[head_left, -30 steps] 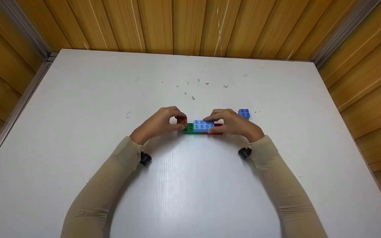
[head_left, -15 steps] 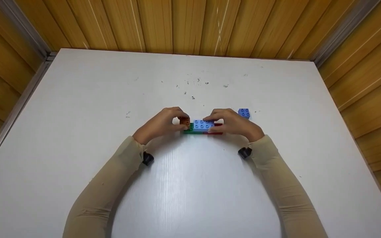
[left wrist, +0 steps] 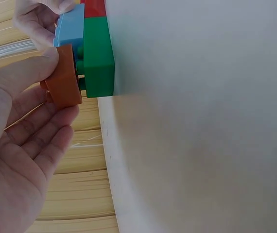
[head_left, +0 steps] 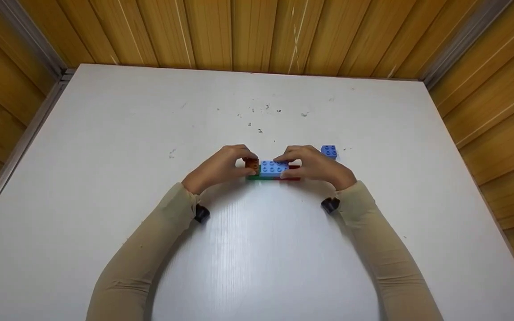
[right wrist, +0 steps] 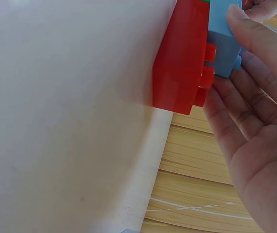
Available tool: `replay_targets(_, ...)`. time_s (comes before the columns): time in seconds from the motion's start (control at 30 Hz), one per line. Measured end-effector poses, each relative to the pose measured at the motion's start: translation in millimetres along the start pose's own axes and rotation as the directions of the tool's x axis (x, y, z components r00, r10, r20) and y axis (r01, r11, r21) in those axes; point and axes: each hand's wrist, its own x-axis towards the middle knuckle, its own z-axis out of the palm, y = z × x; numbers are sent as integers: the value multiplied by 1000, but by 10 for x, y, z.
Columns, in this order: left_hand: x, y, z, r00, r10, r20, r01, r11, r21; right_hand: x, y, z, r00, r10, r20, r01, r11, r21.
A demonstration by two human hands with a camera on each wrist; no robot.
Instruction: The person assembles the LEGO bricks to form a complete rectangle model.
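My left hand (head_left: 219, 168) pinches an orange-brown toy building brick (left wrist: 63, 80) between thumb and fingers. In the left wrist view this brick is slightly tilted over the studs of a green brick (left wrist: 99, 58), with a narrow gap showing between them. Beside it, a light blue brick (head_left: 271, 168) lies across the green brick and a red brick (right wrist: 180, 63), which stand end to end on the table. The right hand (head_left: 321, 168) holds the light blue brick by its long sides. Some studs of the red brick are bare at its right end.
A darker blue brick (head_left: 329, 151) sits on the white table (head_left: 257, 249), just beyond the right hand. Small dark marks dot the tabletop behind the bricks. Wood-patterned panels (head_left: 257, 35) rise at the back and sides.
The left hand has carried the orange-brown brick a little to the right, over the green brick and nearer the light blue one. The right hand has stayed in place on the light blue brick.
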Motion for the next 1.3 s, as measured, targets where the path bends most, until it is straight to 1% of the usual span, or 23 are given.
replay_targets(0.27,14,-3,19,1000,14,7,-14,1000,7,-2,13,6,1000,-9,-3,9,1000,-1)
replay_targets(0.47,19,1,29,1000,5,6,-5,999,37,-4,10,8,1000,-26,-6,26,1000,7)
replay_targets(0.7,20,36,31,1000,-1,8,0,998,56,3,12,4,1000,-18,-11,19,1000,22)
replay_targets(0.9,31,41,33,1000,-9,10,8,997,82,6,23,7,999,-28,-15,29,999,23)
replay_targets(1.1,42,34,42,1000,-14,11,13,996,87,9,24,14,999,-31,-12,31,999,21)
replay_targets(1.3,56,35,52,1000,-20,5,20,997,71,9,29,12,1000,-20,-8,20,1000,19)
